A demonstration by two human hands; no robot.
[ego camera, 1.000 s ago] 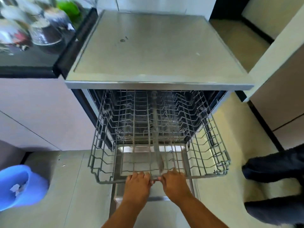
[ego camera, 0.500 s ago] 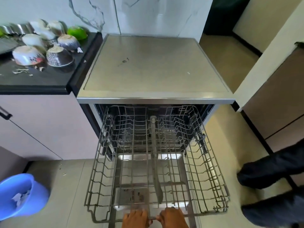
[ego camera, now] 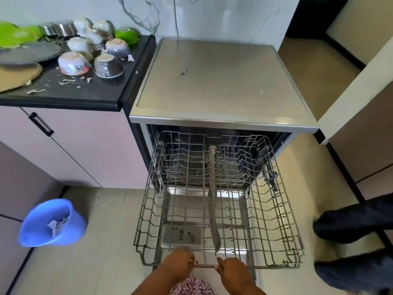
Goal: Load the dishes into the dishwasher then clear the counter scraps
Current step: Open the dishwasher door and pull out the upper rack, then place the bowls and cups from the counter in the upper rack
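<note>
Both hands — left [ego camera: 179, 264], right [ego camera: 230, 271] — grip the front rail of the pulled-out wire rack [ego camera: 276, 209].

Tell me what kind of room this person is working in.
Most likely a home kitchen. Both hands, left hand and right hand, grip the front rail of an empty dishwasher rack that is pulled out, and upturned bowls with food scraps sit on the dark counter beside it.
</note>
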